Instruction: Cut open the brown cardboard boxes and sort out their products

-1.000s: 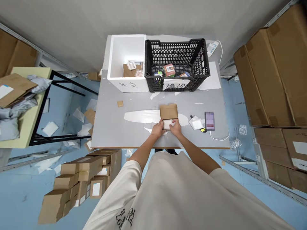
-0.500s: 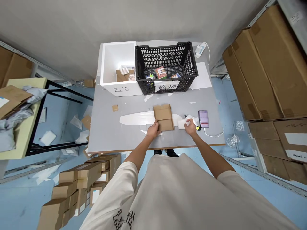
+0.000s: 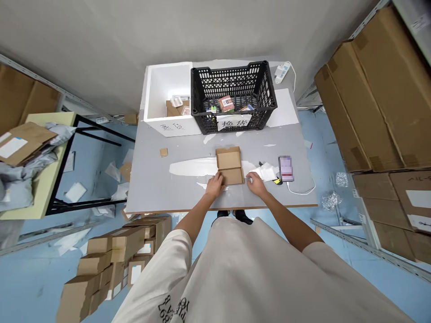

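Observation:
A small brown cardboard box (image 3: 230, 167) lies open on the grey table (image 3: 161, 184), its lid flap raised at the far side. My left hand (image 3: 214, 186) rests against the box's near left corner, fingers curled on its edge. My right hand (image 3: 255, 184) hovers just to the right of the box, fingers loosely bent, with nothing visible in them. White paper slips (image 3: 266, 172) lie beyond the right hand.
A phone (image 3: 286, 168) with a white cable lies at the right. A white foam box (image 3: 167, 99) and a black crate (image 3: 233, 96) stand at the table's far edge. Large cartons (image 3: 380, 89) fill the right; small boxes (image 3: 111, 260) are piled on the floor at the left.
My right hand took a white item out of the box, moved it to the paper slips on the right, then came back beside the box. The left hand stayed on the box.

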### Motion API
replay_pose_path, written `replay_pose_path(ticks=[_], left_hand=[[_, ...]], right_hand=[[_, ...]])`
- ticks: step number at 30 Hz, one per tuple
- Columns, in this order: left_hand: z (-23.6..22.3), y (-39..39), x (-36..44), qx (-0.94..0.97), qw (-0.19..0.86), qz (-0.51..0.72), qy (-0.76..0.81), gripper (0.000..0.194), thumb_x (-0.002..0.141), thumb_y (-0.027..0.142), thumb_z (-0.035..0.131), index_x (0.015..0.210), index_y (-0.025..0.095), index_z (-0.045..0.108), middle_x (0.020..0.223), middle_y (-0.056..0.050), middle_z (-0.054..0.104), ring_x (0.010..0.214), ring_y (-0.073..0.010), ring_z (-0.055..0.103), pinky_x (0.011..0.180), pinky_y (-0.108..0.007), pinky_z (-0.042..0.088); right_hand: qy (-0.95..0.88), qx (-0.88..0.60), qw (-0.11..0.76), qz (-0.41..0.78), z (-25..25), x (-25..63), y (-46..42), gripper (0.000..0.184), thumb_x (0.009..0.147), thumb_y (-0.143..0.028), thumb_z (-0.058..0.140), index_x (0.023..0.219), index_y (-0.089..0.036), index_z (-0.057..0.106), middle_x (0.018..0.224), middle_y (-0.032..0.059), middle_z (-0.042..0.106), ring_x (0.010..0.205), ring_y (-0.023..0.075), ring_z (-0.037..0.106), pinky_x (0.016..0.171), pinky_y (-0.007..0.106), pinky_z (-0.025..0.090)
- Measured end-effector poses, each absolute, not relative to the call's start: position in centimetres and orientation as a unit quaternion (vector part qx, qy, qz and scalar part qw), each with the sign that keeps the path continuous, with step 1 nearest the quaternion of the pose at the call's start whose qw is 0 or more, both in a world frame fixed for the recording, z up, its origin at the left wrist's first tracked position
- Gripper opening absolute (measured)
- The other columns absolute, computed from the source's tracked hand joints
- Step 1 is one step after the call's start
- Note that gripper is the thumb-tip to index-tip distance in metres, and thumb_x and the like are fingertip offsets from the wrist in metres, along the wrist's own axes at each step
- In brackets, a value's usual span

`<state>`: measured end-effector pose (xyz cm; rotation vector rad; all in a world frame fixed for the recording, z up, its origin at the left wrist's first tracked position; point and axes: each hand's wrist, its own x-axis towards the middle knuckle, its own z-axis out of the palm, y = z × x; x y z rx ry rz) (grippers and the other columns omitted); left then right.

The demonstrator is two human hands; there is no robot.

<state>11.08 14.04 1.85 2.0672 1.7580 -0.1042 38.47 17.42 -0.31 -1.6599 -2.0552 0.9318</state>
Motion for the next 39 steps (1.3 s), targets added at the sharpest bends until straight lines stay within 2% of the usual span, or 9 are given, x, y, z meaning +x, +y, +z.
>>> replay_pose_path(ticks=[4,8,14,17,21,29,32,35,39], left_hand=[[1.4,12.9,11.0,0.756,0.214,-0.015,0.618,0.031,0.093,0.023,0.056,0.123,0.02,0.057,0.146,-0.012,0.048,0.119,-0.0296,0.055,0.097,-0.044,0.05],[0.9,12.2,9.9,0.771,0.218,0.002,0.599,0.024,0.094,0.019,0.051,0.112,0.021,0.067,0.129,-0.012,0.058,0.12,-0.03,0.052,0.1,-0.045,0.048],[2.0,11.0,5.5,0.749,0.198,0.05,0.631,0.024,0.097,0.026,0.048,0.107,0.018,0.069,0.118,-0.013,0.057,0.118,-0.0312,0.052,0.1,-0.046,0.048],[2.8,10.1,2.3,0.714,0.189,0.082,0.669,0.027,0.096,0.03,0.051,0.117,0.019,0.064,0.124,-0.015,0.054,0.119,-0.0319,0.052,0.1,-0.046,0.048],[3.0,9.0,-2.6,0.673,0.173,0.121,0.709,0.044,0.092,0.027,0.053,0.135,0.02,0.051,0.137,-0.016,0.048,0.124,-0.0323,0.05,0.102,-0.046,0.047],[1.2,7.0,-11.3,0.623,0.175,0.133,0.751,0.056,0.086,0.022,0.055,0.141,0.016,0.046,0.147,-0.019,0.041,0.134,-0.0346,0.045,0.108,-0.049,0.043],[0.4,6.4,-13.2,0.611,0.19,0.138,0.756,0.06,0.083,0.022,0.058,0.142,0.016,0.045,0.152,-0.019,0.037,0.139,-0.0354,0.041,0.111,-0.05,0.042],[-0.3,6.2,-14.5,0.607,0.206,0.146,0.754,0.064,0.081,0.022,0.06,0.143,0.015,0.045,0.155,-0.02,0.033,0.144,-0.0356,0.036,0.114,-0.051,0.039],[-0.4,6.1,-15.3,0.599,0.222,0.15,0.754,0.069,0.081,0.025,0.06,0.147,0.015,0.042,0.159,-0.02,0.03,0.148,-0.0352,0.03,0.117,-0.052,0.035]], right_hand=[[-0.718,-0.549,0.173,0.392,-1.2,36.1,16.6,0.031,0.083,-0.017,0.051,0.111,-0.02,0.064,0.116,0.0092,0.064,0.107,0.0241,0.06,0.099,0.039,0.048],[-0.709,-0.551,0.172,0.405,-1.1,34.1,15.8,0.036,0.083,-0.018,0.052,0.117,-0.021,0.064,0.12,0.0092,0.064,0.104,0.0227,0.062,0.1,0.039,0.049],[-0.729,-0.523,0.17,0.408,0.5,29.5,16.5,0.034,0.083,-0.02,0.055,0.115,-0.021,0.065,0.117,0.0082,0.064,0.103,0.0221,0.062,0.099,0.039,0.049],[-0.741,-0.503,0.167,0.412,0.8,25.5,17.3,0.034,0.082,-0.02,0.055,0.115,-0.02,0.065,0.118,0.0087,0.063,0.102,0.0217,0.062,0.099,0.039,0.049],[-0.762,-0.467,0.153,0.422,0.6,19.1,17.9,0.035,0.082,-0.019,0.056,0.115,-0.02,0.065,0.118,0.0091,0.061,0.104,0.0214,0.06,0.1,0.038,0.048],[-0.776,-0.43,0.093,0.452,-0.2,8.4,17.1,0.034,0.081,-0.019,0.058,0.115,-0.02,0.064,0.117,0.0091,0.058,0.109,0.0222,0.058,0.105,0.039,0.046],[-0.774,-0.425,0.073,0.463,-0.8,6.3,16.8,0.038,0.08,-0.02,0.059,0.118,-0.02,0.064,0.129,0.0108,0.053,0.118,0.0231,0.056,0.111,0.04,0.042],[-0.773,-0.42,0.056,0.472,-1.3,4.8,16.9,0.044,0.079,-0.021,0.061,0.122,-0.019,0.062,0.142,0.0124,0.044,0.133,0.0253,0.048,0.117,0.042,0.036],[-0.772,-0.419,0.033,0.476,-1.5,3.6,17.3,0.047,0.078,-0.022,0.063,0.126,-0.019,0.061,0.15,0.0138,0.038,0.143,0.0263,0.039,0.122,0.043,0.03]])
